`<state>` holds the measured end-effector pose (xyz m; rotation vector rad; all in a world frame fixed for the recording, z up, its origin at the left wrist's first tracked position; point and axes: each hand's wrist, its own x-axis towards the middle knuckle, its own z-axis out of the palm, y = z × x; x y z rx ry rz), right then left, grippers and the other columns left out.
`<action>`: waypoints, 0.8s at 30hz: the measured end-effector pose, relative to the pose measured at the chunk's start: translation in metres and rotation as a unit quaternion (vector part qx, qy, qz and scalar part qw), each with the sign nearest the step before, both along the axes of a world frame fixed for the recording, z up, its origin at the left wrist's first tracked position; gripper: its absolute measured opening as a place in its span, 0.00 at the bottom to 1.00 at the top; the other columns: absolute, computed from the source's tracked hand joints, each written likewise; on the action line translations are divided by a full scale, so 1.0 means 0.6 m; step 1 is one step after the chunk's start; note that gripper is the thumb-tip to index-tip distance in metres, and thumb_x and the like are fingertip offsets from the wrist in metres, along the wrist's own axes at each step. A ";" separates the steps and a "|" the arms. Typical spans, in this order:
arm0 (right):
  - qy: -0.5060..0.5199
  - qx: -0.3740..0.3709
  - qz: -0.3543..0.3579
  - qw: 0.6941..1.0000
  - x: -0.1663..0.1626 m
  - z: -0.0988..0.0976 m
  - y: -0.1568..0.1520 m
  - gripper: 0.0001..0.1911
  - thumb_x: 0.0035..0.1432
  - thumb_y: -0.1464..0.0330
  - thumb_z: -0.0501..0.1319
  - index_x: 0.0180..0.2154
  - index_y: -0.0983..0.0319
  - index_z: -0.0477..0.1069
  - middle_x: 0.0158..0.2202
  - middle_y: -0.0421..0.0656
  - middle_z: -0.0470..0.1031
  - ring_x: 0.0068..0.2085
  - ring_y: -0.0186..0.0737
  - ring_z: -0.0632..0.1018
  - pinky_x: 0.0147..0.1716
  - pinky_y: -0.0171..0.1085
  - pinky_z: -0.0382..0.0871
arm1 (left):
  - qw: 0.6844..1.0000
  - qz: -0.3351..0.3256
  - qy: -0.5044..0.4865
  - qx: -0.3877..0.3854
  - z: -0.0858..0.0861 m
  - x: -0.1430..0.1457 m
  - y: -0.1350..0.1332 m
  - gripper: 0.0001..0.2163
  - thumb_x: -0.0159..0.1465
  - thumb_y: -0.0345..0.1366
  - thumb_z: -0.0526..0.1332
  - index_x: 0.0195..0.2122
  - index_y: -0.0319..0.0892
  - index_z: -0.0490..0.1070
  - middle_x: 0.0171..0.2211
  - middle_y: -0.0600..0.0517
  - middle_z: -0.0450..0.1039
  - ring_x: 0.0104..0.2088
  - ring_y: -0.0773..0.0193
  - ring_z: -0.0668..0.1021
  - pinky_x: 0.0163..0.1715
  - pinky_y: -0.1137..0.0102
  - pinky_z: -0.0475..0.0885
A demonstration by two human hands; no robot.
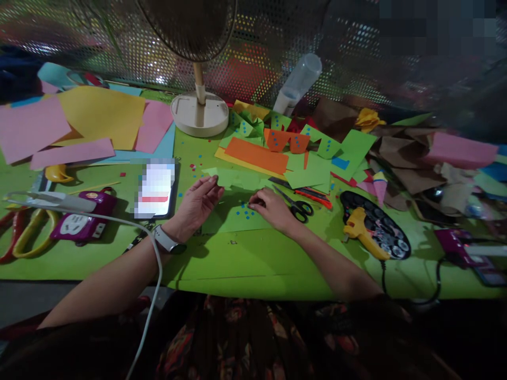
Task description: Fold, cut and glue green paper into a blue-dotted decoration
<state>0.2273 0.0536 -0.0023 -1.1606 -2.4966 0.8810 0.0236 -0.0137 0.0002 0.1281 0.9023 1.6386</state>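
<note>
My left hand [200,206], a watch on its wrist, is closed with thumb and forefinger together at the edge of a pale green paper strip [241,178]. Whether it grips the strip or something tiny, I cannot make out. My right hand [273,210] is in a pinch, its fingertips just over small blue paper bits [247,213] scattered on a green sheet [222,221]. Anything between those fingertips is too small to tell. Black-handled scissors [301,210] lie right beside my right hand. Behind both hands are orange paper [253,155] and folded green cutouts with blue dots [325,145].
A fan [200,119] and a tilted clear bottle [301,76] stand at the back. To the left are a lit phone [154,190], a purple socket block [85,219] and coloured sheets [103,113]. A white cable crosses my left forearm. A yellow glue gun [366,235] rests on a dark tray at right.
</note>
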 end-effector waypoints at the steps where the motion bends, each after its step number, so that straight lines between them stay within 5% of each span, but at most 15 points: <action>1: 0.008 -0.008 -0.004 1.000 0.001 0.000 0.001 0.03 0.60 0.72 0.65 0.33 0.62 0.73 0.35 0.43 0.73 0.38 0.40 0.73 0.36 0.39 0.65 | 1.000 0.001 0.002 0.000 0.001 0.000 0.000 0.07 0.57 0.23 0.69 0.30 0.41 0.75 0.28 0.56 0.78 0.28 0.72 0.80 0.35 0.77 0.77; 17: 0.096 -0.094 -0.052 0.990 0.011 0.007 0.010 0.04 0.59 0.68 0.65 0.33 0.62 0.73 0.34 0.43 0.77 0.35 0.39 0.75 0.35 0.38 0.67 | 1.000 -0.012 0.019 0.000 0.007 0.005 -0.003 0.07 0.59 0.23 0.67 0.29 0.41 0.74 0.26 0.57 0.77 0.26 0.72 0.80 0.35 0.76 0.77; 24: 0.045 -0.044 -0.030 0.998 0.010 0.005 0.010 0.06 0.60 0.66 0.63 0.33 0.62 0.72 0.35 0.44 0.76 0.35 0.39 0.74 0.33 0.37 0.65 | 1.000 -0.005 0.010 0.003 -0.001 0.004 -0.001 0.07 0.57 0.23 0.69 0.29 0.42 0.74 0.28 0.57 0.79 0.26 0.73 0.80 0.34 0.76 0.78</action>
